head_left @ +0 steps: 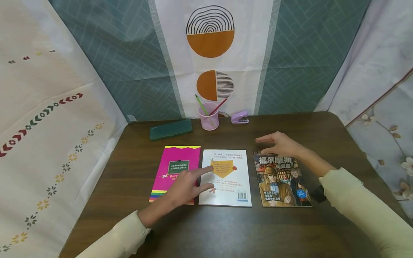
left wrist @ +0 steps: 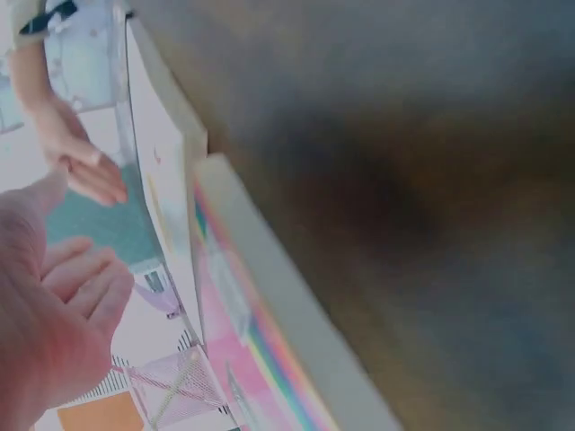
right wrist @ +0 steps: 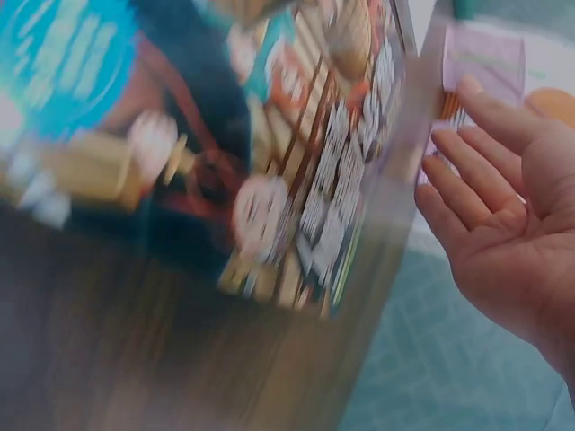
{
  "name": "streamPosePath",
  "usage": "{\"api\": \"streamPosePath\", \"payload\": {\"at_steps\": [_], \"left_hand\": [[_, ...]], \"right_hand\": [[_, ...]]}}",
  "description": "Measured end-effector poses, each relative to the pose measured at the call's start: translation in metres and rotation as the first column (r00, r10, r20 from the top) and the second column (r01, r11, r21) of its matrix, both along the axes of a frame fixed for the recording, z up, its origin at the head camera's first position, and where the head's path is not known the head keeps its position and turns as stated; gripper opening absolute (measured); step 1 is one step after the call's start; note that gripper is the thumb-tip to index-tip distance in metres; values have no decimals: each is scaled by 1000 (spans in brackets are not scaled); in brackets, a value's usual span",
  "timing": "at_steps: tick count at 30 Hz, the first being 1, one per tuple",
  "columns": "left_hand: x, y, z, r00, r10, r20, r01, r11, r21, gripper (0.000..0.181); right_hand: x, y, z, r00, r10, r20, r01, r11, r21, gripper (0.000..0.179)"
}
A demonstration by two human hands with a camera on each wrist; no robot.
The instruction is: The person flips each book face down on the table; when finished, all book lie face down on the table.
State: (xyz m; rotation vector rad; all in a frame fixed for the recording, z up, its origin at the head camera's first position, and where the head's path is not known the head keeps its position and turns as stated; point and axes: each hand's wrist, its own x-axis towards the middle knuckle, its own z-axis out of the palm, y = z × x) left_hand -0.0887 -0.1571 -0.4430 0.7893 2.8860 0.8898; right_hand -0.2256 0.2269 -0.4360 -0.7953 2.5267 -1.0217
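Above the brown wooden surface [head_left: 226, 229], the left grip [head_left: 185, 188] and right grip [head_left: 281, 144] hold nothing, fingers extended. Beneath the left lie a magenta, rainbow-striped book [head_left: 170, 168] and a white book [head_left: 226, 181] with an orange pentagon and barcode; near the right, a dark Sherlock Holmes book [head_left: 278, 184] picturing a capped man.

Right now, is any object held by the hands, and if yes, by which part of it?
Nothing is held. The left hand is over the pink book and the white book, the right hand at the far edge of the dark-covered book.
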Motion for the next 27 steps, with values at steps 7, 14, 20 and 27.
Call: {"api": "streamPosePath", "payload": {"at_steps": [7, 14, 20, 27], "left_hand": [[-33, 28, 4, 979, -112, 169, 109, 994, 30, 88], [-48, 66, -5, 925, -236, 298, 217, 971, 97, 109], [-45, 95, -13, 888, -354, 294, 331, 935, 125, 123], [-34, 123, -26, 873, -437, 218, 437, 898, 50, 130]], "right_hand": [[3, 38, -6, 999, -14, 46, 14, 1000, -8, 60], [10, 67, -17, 997, -62, 35, 62, 998, -3, 62], [17, 83, -24, 992, -124, 7, 124, 992, -2, 60], [23, 95, -29, 980, -200, 9, 200, 979, -40, 60]]}}
